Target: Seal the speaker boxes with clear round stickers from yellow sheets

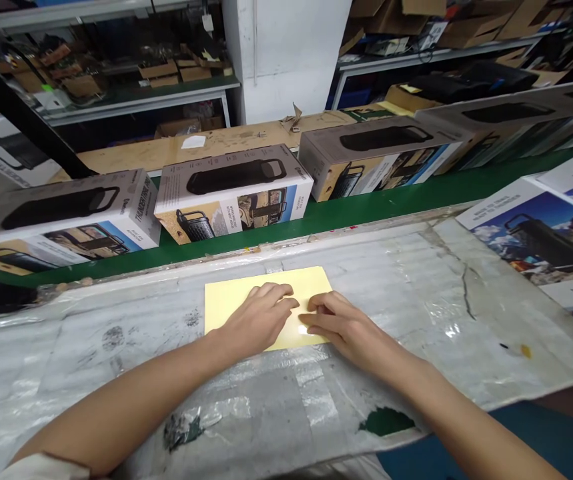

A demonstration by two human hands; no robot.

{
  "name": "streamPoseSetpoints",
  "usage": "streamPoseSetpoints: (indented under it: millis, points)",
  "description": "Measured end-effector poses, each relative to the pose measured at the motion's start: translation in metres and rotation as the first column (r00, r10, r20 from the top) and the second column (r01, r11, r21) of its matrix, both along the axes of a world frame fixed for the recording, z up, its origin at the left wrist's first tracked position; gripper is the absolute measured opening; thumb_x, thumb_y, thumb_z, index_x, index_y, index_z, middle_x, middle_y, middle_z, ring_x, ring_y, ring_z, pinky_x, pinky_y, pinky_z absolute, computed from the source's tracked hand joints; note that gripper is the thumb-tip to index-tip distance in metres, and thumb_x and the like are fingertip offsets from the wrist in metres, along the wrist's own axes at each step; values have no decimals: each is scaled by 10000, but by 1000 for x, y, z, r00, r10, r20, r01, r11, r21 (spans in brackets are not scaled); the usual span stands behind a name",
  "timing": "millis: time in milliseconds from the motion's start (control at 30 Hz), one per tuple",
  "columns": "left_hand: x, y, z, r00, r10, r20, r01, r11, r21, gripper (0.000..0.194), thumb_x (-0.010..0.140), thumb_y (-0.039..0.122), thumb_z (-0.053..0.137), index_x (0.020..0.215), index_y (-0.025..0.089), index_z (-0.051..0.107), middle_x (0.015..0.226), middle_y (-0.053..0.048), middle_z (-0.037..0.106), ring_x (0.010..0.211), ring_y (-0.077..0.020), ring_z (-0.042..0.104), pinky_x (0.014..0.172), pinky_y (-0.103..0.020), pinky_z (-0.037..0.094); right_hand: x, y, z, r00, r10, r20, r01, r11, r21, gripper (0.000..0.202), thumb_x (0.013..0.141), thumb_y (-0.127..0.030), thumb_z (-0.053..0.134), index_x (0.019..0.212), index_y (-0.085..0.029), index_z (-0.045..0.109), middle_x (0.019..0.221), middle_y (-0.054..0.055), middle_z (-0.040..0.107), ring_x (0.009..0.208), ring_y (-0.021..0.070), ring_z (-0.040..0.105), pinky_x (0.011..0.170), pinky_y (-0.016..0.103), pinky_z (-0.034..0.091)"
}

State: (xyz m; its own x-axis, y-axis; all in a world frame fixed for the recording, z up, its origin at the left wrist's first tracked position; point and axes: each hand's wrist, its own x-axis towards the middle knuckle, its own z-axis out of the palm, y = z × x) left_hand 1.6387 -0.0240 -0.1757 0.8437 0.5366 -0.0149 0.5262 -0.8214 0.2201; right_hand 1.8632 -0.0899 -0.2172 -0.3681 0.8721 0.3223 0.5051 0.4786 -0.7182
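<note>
A yellow sheet (236,303) lies flat on the work table (116,347), which is covered with wrinkled clear plastic. Both hands rest on top of the sheet. The left hand (256,320) lies flat with its fingers close together, pointing toward 1 o'clock. The right hand (343,327) also lies flat, fingers close together, pointing toward 10 o'clock. The fingertips of the two hands almost meet near the middle right part of the sheet. Neither hand grips anything; they only press down. The sheet sits right under the hands, so both are just as near to it. Its long side runs from 9 o'clock to 3 o'clock, tipped up a little on the right. More of the sheet shows at 9 o'clock from the left hand than anywhere else. Behind the table, at 12 o'clock, a green belt (366,207) carries a row of printed boxes (231,193) lying on their sides. More boxes (541,233) sit at 2 o'clock
</note>
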Motion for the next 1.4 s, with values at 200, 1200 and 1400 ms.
streamPoseSetpoints:
  millis: [200, 1200, 1400]
  points:
    - [-3, -2, -2, 997, -61, -38, 65, 989, 135, 264, 997, 127, 445, 1191, 169, 618, 1357, -125, 624, 1204, -274, 571, 944, -403, 488, 3, 1, 9, 993, 26, -116, -48, 980, -193, 209, 978, -240, 529, 822, -263, 665, 1046, 88, 636, 1000, 254, 658, 848, 385, 574]
    - [-71, 343, 107, 791, 602, 109, -612, 783, 115, 263, 1017, 302, 415, 1066, 246, 667, 1184, -107, 733, 1120, -315, 665, 989, -408, 465, -91, 405, 129, 963, 113, -244, -80, 987, 139, 225, 764, -218, 671, 963, -229, 566, 792, -10, 649, 749, 192, 640, 722, 325, 521]
    - [-76, 347, 104, 789, 607, 90, -614, 778, 133, 239, 1022, 271, 420, 1081, 209, 643, 1155, -133, 737, 1131, -318, 661, 999, -413, 458, -114, 442, 120, 979, 118, -167, -94, 985, 145, 256, 712, -170, 657, 942, -225, 558, 762, -33, 619, 708, 168, 591, 709, 301, 483]
